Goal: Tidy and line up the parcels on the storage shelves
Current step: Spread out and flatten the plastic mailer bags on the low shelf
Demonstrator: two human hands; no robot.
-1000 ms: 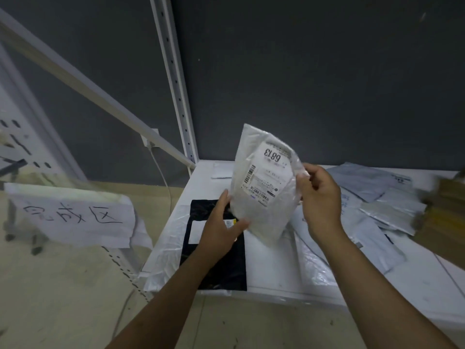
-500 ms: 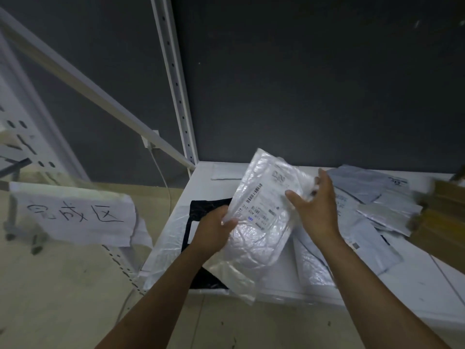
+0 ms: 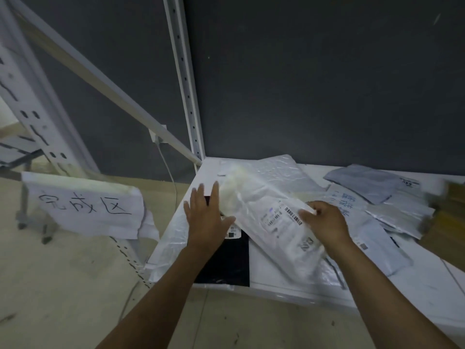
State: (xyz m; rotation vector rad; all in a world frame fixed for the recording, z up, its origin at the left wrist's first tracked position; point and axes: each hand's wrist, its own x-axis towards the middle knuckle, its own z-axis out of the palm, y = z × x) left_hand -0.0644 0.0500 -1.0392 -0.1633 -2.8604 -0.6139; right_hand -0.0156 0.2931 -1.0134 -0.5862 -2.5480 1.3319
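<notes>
A white plastic parcel with a barcode label lies slanted low over the white shelf, blurred by motion. My right hand pinches its right edge by the label. My left hand is spread flat with straight fingers at the parcel's left end, above a black parcel that lies flat on the shelf. Whether the left fingers touch the white parcel I cannot tell. A clear plastic bag lies at the shelf's left edge.
Grey and white parcels lie loosely piled on the right of the shelf, with brown cardboard boxes at the far right. A white upright post stands at the shelf's back left corner. A handwritten paper sign hangs to the left.
The white parcel has gone from upright in both hands to lying low and slanted over the shelf. My left hand let go and opened flat; my right hand still holds the parcel.
</notes>
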